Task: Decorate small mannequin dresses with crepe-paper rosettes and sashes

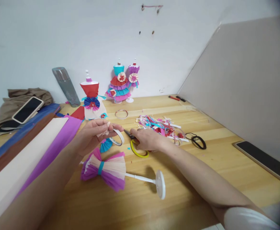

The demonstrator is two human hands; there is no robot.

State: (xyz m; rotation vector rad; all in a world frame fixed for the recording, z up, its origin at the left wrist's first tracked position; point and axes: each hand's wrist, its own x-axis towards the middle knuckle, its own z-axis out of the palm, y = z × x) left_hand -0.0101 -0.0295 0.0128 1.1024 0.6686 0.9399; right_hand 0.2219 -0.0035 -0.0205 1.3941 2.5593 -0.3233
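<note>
My left hand (pixel 98 132) is closed round a small piece of cream crepe paper (pixel 104 130), and a narrow roll of tape (pixel 122 138) hangs at its fingertips. With fingers curled, my right hand (pixel 147 139) grips a pair of scissors with yellow handles (pixel 140 154), lying on the table with the blades toward my left hand. Below my hands a mini dress form in a purple and cream paper dress (pixel 113 167) lies on its side, a teal band round its waist and its white stand pointing right. A teal pleated paper rosette (pixel 105 146) is partly hidden under my left hand.
Three dressed mini forms, one in a red top (pixel 90 90), stand by the wall near a grey bottle (pixel 66 88). Paper scraps (pixel 157 124) are heaped beyond my right hand. Crepe sheets (pixel 32 148) lie left, a black cord (pixel 199 142) and a phone (pixel 261 159) right.
</note>
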